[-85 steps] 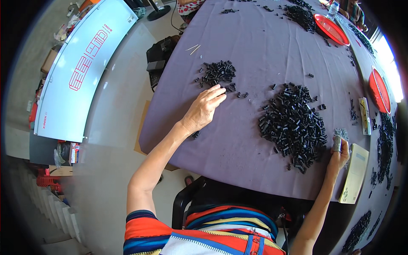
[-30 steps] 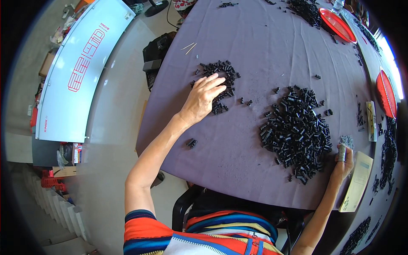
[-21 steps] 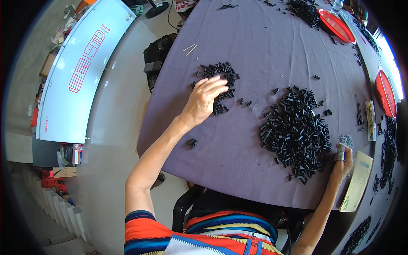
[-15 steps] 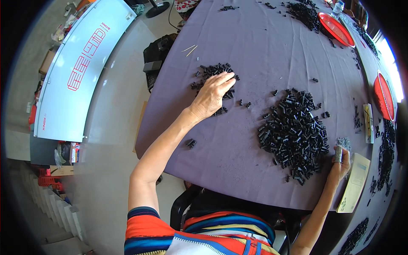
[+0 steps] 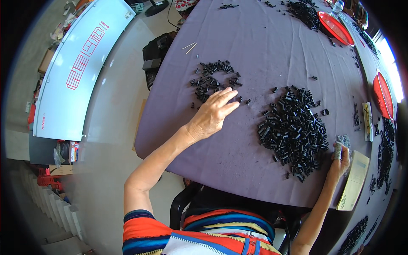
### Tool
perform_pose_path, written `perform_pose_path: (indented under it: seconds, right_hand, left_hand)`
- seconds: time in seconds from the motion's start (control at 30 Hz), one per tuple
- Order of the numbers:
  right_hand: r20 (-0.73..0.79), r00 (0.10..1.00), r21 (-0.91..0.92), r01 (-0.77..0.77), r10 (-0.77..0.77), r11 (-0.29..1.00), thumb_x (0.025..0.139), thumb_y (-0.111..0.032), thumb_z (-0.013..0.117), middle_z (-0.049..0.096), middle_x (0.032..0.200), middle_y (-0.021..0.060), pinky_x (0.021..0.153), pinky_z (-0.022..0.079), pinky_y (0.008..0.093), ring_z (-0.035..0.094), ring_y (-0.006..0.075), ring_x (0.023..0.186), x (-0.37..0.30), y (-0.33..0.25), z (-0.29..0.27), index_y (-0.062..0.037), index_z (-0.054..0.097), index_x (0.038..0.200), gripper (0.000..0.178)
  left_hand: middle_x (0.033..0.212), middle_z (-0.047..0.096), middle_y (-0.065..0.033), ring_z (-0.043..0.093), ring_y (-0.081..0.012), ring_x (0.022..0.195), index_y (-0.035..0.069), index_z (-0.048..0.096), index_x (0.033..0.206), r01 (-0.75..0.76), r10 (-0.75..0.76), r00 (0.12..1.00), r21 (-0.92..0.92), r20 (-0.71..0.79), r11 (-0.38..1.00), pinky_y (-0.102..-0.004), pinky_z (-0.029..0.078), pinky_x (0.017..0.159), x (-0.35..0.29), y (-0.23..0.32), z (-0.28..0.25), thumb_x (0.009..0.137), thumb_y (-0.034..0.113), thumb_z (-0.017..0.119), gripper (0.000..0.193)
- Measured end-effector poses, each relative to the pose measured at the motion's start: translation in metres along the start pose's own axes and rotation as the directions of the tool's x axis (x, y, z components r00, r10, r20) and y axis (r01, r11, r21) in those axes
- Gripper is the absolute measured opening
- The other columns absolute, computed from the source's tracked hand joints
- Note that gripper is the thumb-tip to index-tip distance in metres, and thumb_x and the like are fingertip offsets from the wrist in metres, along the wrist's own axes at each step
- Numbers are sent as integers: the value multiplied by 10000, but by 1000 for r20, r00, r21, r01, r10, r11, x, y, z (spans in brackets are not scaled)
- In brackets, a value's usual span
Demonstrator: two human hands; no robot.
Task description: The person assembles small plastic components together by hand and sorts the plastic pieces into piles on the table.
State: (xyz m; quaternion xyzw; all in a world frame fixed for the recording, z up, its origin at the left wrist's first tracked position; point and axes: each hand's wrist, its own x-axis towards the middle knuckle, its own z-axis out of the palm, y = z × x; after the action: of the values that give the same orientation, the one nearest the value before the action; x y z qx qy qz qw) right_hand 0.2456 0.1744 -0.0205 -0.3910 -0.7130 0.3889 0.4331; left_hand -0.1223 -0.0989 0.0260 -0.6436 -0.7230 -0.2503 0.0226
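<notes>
- Black tubes (image 5: 206,83) lay in a small pile just ahead of the left hand (image 5: 211,115), its fingers extended and apart.
- Right hand (image 5: 339,166), beside the larger heap (image 5: 293,132), had a grey piece (image 5: 338,151) against it; its grip could not be told.
- Past the bench (image 5: 255,42), a white panel (image 5: 59,104) bore large red lettering.

Purple-covered table (image 5: 250,46) carries heaped black pieces (image 5: 293,131).

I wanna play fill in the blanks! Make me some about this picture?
The ____ hand is closest to the smaller front pile.
The bigger front pile lies to the ____ of the smaller one.
Both piles are coloured ____.
The tray near the clear bottle is coloured ____.

Missing words: left; right; black; red.
</notes>
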Motion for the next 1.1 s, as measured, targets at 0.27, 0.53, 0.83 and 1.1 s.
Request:
perform_pose_path:
  seconds: [0.27,0.53,0.83,1.1]
  right_hand:
    - [-4,1000,32,-16,16,999,865,8,542,652,859,-7,541,341,157,425,11,592,0,2,0,-49,632,951,137]
    - [0,1000,-28,6,-6,1000,863,7,557,644,840,-14,528,340,162,423,12,581,0,3,-1,-49,640,949,132]
    - [-8,1000,-42,-1,1,999,864,-23,583,575,774,-54,521,312,165,404,8,588,0,-5,3,-50,653,925,97]
    - [3,1000,-119,-11,12,993,877,-49,613,588,785,-44,598,368,174,457,19,678,-2,-4,3,-41,640,903,39]
  left_hand:
    - [1242,526,-182,441,-318,1259,-28,621,1073,-74,73,997,94,17,993,-440,348,1075,-20,17,5,728,-116,509,373]
    - [1183,561,-155,504,-291,1190,-14,637,1021,-119,120,993,82,-2,989,-421,404,1015,-24,29,7,723,-98,545,323]
    - [1158,577,-167,532,-311,1156,-26,649,943,-153,152,988,-10,-38,988,-425,432,1004,-20,33,11,700,-99,558,270]
    - [1057,612,-92,578,-253,1045,23,655,875,-58,73,981,88,-180,994,-370,443,905,-5,25,6,734,-84,585,190]
